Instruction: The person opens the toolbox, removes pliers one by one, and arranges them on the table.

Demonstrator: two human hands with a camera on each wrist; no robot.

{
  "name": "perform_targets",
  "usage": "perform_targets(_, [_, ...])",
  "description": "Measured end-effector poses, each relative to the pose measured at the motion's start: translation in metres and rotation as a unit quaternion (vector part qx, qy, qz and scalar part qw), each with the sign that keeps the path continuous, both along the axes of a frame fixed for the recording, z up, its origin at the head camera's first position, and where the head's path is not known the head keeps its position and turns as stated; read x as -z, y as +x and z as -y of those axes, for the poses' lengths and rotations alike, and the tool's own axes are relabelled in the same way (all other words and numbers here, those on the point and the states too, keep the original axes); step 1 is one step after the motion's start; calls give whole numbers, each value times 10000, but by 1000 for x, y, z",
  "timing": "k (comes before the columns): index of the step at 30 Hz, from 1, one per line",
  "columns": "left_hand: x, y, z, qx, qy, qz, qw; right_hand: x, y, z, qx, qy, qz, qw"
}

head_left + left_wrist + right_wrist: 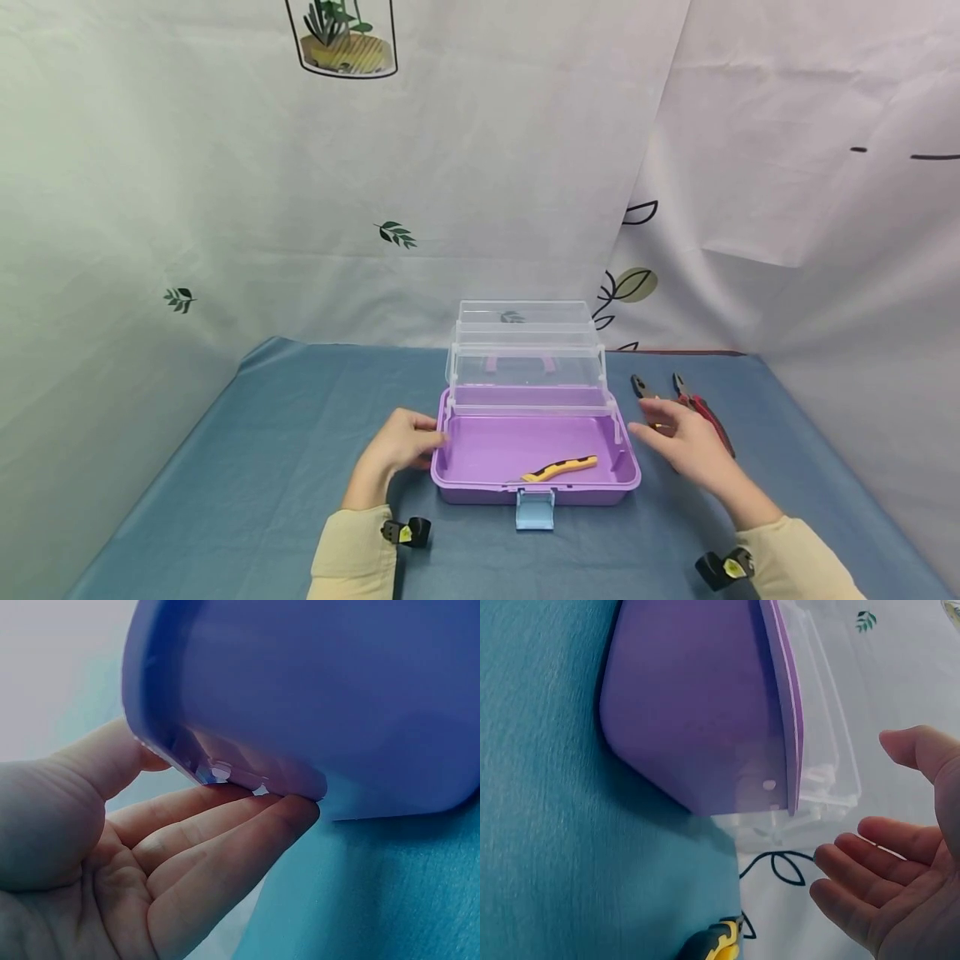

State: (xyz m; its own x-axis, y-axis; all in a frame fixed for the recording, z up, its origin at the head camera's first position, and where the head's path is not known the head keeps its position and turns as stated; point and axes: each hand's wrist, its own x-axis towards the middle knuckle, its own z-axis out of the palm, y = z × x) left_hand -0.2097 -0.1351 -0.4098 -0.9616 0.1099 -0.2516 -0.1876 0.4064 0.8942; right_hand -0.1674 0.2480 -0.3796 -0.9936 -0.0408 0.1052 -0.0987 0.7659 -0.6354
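Observation:
A purple plastic toolbox [491, 442] stands unfolded, its clear trays and lid [525, 337] raised at the back. Inside, near the front wall, lies a yellow and black utility knife [561, 468]. My left hand [403, 440] grips the toolbox's left side; in the left wrist view the thumb is at the rim [142, 742] and the fingers are against the outer wall. Off the toolbox's right side, my right hand [686, 437] hovers with fingers spread and nothing held. Behind it, partly covered, lie red-handled pliers [712, 421] and a second pair of pliers [641, 386].
A light blue latch [535, 510] hangs down from the toolbox's front. The blue cloth [315, 400] covers the table. A pale patterned curtain [450, 167] rises behind and along both sides.

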Motion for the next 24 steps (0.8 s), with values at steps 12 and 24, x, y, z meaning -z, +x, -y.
perform_targets(12, [2, 0, 0, -5, 27, -10, 10000, -7, 0, 12, -465, -69, 181, 9987])
perform_targets(24, [-1, 1, 0, 22, -95, -14, 10000, -6, -3, 20, -1135, -105, 168, 9933])
